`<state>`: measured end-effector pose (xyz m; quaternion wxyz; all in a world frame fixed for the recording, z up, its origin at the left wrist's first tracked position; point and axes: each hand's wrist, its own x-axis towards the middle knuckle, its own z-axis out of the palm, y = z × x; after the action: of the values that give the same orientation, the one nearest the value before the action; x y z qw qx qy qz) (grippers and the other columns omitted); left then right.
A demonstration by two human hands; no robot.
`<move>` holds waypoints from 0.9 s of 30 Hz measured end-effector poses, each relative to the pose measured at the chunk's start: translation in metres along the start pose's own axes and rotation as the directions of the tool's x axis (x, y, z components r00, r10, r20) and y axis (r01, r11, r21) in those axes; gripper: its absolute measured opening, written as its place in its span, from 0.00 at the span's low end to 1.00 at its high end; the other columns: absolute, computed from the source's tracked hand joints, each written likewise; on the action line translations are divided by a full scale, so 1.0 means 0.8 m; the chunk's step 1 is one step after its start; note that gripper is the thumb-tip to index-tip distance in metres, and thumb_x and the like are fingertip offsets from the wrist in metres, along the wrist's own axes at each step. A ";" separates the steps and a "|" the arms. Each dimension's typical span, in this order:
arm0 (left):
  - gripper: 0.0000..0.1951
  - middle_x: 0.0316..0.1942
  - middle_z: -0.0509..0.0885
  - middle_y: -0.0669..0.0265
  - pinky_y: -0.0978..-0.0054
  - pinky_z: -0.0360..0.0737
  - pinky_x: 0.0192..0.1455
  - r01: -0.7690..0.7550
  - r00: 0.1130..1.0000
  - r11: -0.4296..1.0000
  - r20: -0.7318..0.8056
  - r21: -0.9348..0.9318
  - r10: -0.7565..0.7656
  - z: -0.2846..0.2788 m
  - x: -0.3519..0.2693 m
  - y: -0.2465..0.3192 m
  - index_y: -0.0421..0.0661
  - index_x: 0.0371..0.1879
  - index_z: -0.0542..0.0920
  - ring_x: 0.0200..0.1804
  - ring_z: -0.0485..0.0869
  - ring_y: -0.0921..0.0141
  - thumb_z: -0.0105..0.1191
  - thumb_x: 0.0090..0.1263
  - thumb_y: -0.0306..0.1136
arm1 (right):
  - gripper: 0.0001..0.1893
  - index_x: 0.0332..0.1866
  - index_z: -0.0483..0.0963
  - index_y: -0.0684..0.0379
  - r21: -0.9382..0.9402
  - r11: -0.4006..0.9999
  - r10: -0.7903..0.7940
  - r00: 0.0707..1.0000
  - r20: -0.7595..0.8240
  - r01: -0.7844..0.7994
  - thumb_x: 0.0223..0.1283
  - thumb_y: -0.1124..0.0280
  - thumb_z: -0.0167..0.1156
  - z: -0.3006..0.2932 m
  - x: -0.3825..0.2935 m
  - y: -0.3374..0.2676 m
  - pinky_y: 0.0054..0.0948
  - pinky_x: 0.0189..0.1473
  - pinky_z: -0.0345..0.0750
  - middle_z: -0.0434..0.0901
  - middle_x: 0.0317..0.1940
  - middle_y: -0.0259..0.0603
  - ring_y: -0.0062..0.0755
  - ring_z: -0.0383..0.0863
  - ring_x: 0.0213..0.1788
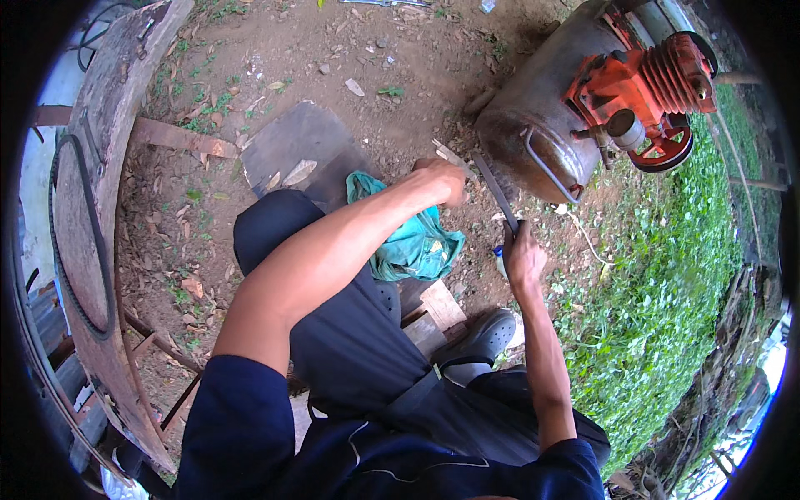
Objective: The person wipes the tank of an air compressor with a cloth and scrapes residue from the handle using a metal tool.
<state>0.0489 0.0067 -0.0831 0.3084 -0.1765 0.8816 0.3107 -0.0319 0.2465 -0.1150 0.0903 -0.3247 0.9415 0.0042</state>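
In my right hand [525, 257] is one end of a long dark flat metal bar [495, 187], which points up and away towards the compressor tank. My left hand [442, 181] is curled above the ground beside a green cloth [415, 250]; its fingers are mostly hidden, and I cannot tell whether it grips anything. A pale strip [451, 156] shows just past that hand. The crumpled cloth lies beside my bent knee. Close to my right wrist is a small container with a blue cap [499, 251], partly covered by the hand.
An air compressor with a rusty tank [531, 119] and red pump head [662, 81] lies ahead on the right. At the left stands a wooden plank bench [103, 181] bearing a black drive belt [56, 206] and a wrench [94, 144]. A dark flat board [300, 137] lies on the soil.
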 end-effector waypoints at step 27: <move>0.12 0.51 0.87 0.61 0.61 0.82 0.52 0.114 0.952 0.993 -0.282 -0.038 -0.121 -0.039 -0.017 0.016 0.50 0.46 0.87 0.56 0.84 0.62 0.54 0.66 0.32 | 0.21 0.37 0.73 0.62 0.199 0.978 -0.011 0.968 -0.253 0.063 0.69 0.50 0.55 -0.063 0.007 -0.032 0.52 0.28 0.78 0.79 0.19 0.60 0.62 0.82 0.25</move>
<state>0.0395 -0.0027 -0.0494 0.1948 -0.2747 0.9013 0.2727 -0.0295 0.2196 -0.0650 0.0040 -0.3290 0.9345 -0.1357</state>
